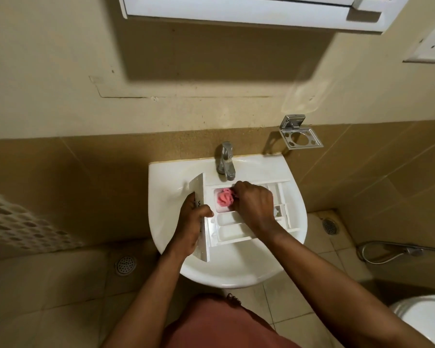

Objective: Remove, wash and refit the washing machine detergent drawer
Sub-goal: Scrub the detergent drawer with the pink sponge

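White plastic detergent drawer (239,223) lies across the sink (290,217); my left hand (190,226) grips its front panel at the left, my right hand (254,204) pinches one pink cloth (224,198) in its far compartment.

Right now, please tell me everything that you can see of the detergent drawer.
The detergent drawer is white plastic, divided into several open compartments, with a flat front panel at its left end. It lies across the sink, below the tap. The left hand grips the front panel; the right hand holds a pink scrubber inside one compartment.
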